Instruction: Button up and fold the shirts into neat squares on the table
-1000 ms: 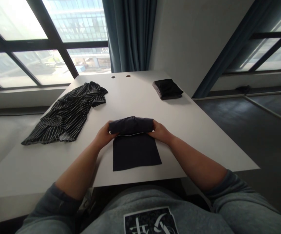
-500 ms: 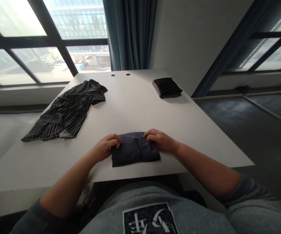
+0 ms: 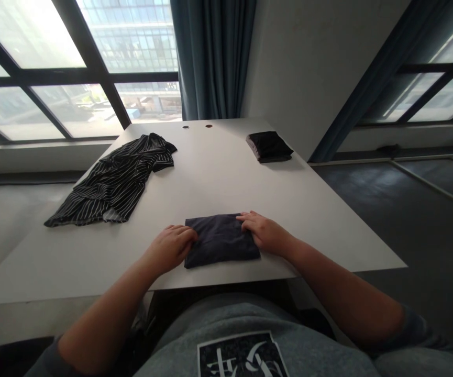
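Observation:
A dark navy garment [image 3: 220,241], folded into a small rectangle, lies flat near the front edge of the white table [image 3: 218,173]. My left hand [image 3: 171,247] rests at its left edge, fingers laid loosely on the cloth. At its right edge my right hand [image 3: 263,233] lies palm down, fingers stretched flat on the fabric. Neither hand grips anything.
A crumpled black shirt with white stripes [image 3: 114,180] lies on the table's left side. A folded black garment [image 3: 269,146] sits at the far right corner. Two round cable holes [image 3: 197,126] mark the far edge. Windows and a curtain stand behind; dark floor is to the right.
The far half of the dark garment came down over the near half, making a small rectangle. My hands went from gripping the fold to lying flat at its edges.

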The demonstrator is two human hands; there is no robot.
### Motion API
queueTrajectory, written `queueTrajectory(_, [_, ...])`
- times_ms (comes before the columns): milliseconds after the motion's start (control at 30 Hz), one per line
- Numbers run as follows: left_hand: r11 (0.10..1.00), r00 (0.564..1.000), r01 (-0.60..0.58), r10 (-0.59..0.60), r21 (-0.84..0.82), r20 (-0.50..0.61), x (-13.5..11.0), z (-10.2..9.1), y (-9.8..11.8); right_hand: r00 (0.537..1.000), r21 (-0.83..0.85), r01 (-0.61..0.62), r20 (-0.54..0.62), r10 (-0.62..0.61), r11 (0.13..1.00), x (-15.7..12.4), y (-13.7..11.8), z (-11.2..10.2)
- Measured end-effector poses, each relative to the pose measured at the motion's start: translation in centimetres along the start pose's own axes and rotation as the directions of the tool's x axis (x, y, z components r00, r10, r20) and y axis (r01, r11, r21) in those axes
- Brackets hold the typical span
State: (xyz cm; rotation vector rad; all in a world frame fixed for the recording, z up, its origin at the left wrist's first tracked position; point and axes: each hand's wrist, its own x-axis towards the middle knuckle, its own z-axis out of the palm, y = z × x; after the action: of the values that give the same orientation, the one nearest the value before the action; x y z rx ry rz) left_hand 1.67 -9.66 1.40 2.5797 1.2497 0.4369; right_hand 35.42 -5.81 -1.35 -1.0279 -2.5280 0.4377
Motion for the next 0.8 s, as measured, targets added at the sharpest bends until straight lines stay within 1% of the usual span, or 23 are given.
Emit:
queueTrajectory(67, [0.998, 0.993, 0.069, -0.068, 0.004, -0.100, 0.9, 1.0, 1.9, 0.990, -0.009, -0.065, -0.126, 0.064, 0.998, 0.0, -2.6, 0.5])
queueTrajectory(133, [0.995, 0.980, 0.100, -0.098, -0.001, -0.175, 1.9, 2.7, 3.6, 0.974, -0.016, -0.105, -0.205, 0.100, 0.994, 0.2, -5.2, 1.6])
queueTrajectory(200, [0.993, 0.972, 0.119, -0.114, 0.013, -0.207, 2.8, 4.8, 4.5, 0.972, -0.054, -0.127, -0.204, 0.113, 0.990, 0.4, -6.8, 3.1])
queueTrajectory(233, [0.991, 0.971, 0.131, -0.123, 0.026, -0.205, 3.1, 5.9, 4.6, 0.975, -0.080, -0.144, -0.183, 0.128, 0.986, 0.4, -7.1, 3.9])
queueTrajectory(300, [0.987, 0.974, 0.152, -0.139, 0.058, -0.176, 3.2, 7.8, 4.3, 0.977, -0.137, -0.189, -0.129, 0.172, 0.972, 0.4, -6.7, 5.2])
queueTrajectory(367, [0.983, 0.978, 0.161, -0.147, 0.090, -0.147, 2.9, 9.0, 3.7, 0.975, -0.186, -0.218, -0.085, 0.206, 0.958, 0.0, -5.5, 6.1])
queueTrajectory(433, [0.981, 0.980, 0.156, -0.139, 0.118, -0.140, 2.3, 9.5, 3.2, 0.974, -0.217, -0.224, -0.069, 0.214, 0.950, -0.5, -4.5, 6.5])
queueTrajectory(500, [0.977, 0.979, 0.159, -0.137, 0.145, -0.149, 1.7, 9.4, 3.1, 0.972, -0.234, -0.236, -0.073, 0.225, 0.943, -1.0, -3.9, 6.7])
queueTrajectory(633, [0.959, 0.974, 0.191, -0.158, 0.210, -0.165, 1.2, 9.0, 3.4, 0.962, -0.257, -0.272, -0.060, 0.265, 0.927, -1.2, -4.1, 6.7])
queueTrajectory(800, [0.958, 0.968, 0.184, -0.138, 0.219, -0.210, 1.2, 9.4, 3.4, 0.959, -0.221, -0.283, -0.053, 0.279, 0.933, -1.0, -4.4, 6.5])
